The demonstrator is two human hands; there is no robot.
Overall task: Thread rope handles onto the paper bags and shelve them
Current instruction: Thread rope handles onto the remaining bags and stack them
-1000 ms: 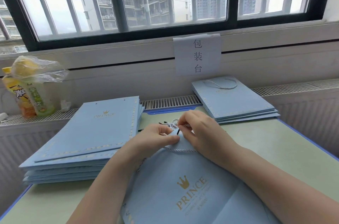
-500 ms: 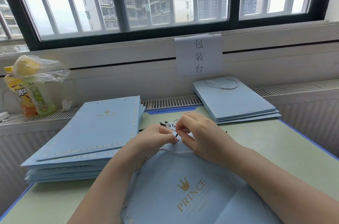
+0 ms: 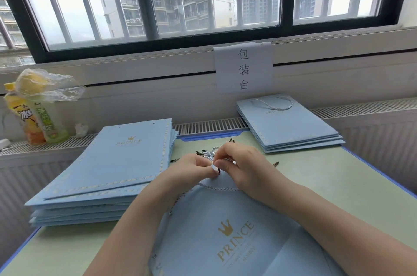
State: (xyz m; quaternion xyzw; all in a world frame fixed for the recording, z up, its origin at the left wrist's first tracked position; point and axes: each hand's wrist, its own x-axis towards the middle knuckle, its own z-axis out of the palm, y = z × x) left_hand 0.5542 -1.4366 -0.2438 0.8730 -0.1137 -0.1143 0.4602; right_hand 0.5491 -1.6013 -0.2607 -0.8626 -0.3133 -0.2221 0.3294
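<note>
I have one blue paper bag [image 3: 230, 237] lying flat on the bench [image 3: 338, 185] right in front of me, its top edge pointing away toward the window. Both my hands work at that top edge: my left hand [image 3: 191, 169] pinches the bag's rim, fingers curled tight, and my right hand [image 3: 243, 162] pinches the black-tipped end of a rope handle [image 3: 216, 188], aiming it at the punched hole. The rest of that rope drapes across the bag just below my fingers. I judge this end is not yet pulled through, though the hole itself is hidden under my fingertips.

Just beyond the bag's top edge sits a small tangle of spare ropes [image 3: 209, 153] with black tips, so supplies remain. To the left of the bag is a tall stack of unthreaded bags [image 3: 108, 169], the top one showing bare holes. To the far right of the bag, against the wall, lies a shorter stack of finished bags [image 3: 286, 126] with a handle looped on top.

So a few are done and more are left, and no shelf is in view, so the shelving seems all ahead of me

Far left of the bag, drink bottles [image 3: 38, 117] stand under a plastic wrapper
</note>
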